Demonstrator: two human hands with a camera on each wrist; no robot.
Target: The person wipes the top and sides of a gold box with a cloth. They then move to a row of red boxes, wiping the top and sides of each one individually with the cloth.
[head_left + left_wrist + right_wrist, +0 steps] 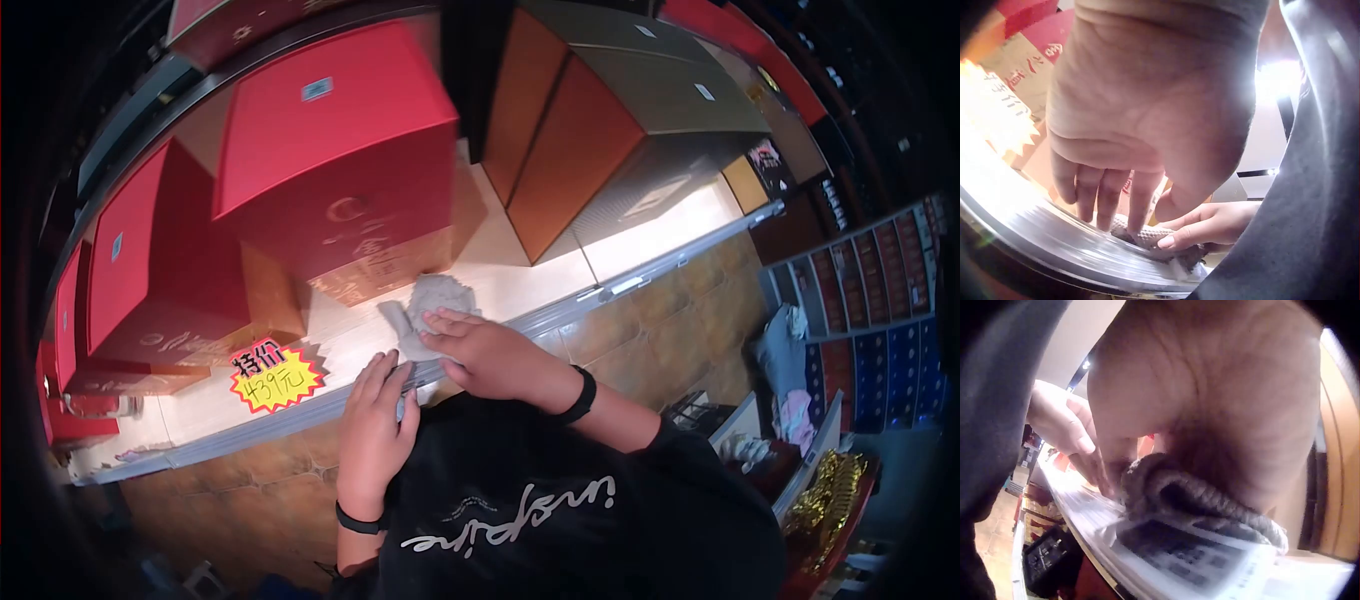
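A grey knitted cloth (440,293) lies bunched on the pale shelf (520,300), close to its front edge. My right hand (495,360) is on top of it, fingers over the cloth and thumb at the near side, as the left wrist view also shows. In the right wrist view, a thick fold of the cloth (1210,499) shows under the palm, above a printed label (1191,553). Further left, my left hand (375,430) rests its extended fingertips at the shelf's front edge and holds nothing. Both wrists wear black bands.
Large red gift boxes (340,120) stand behind the hands and to the left. A brown and gold box (590,130) is at the right. A yellow price sign (277,377) sits at the shelf edge. Tiled floor (670,320) lies below.
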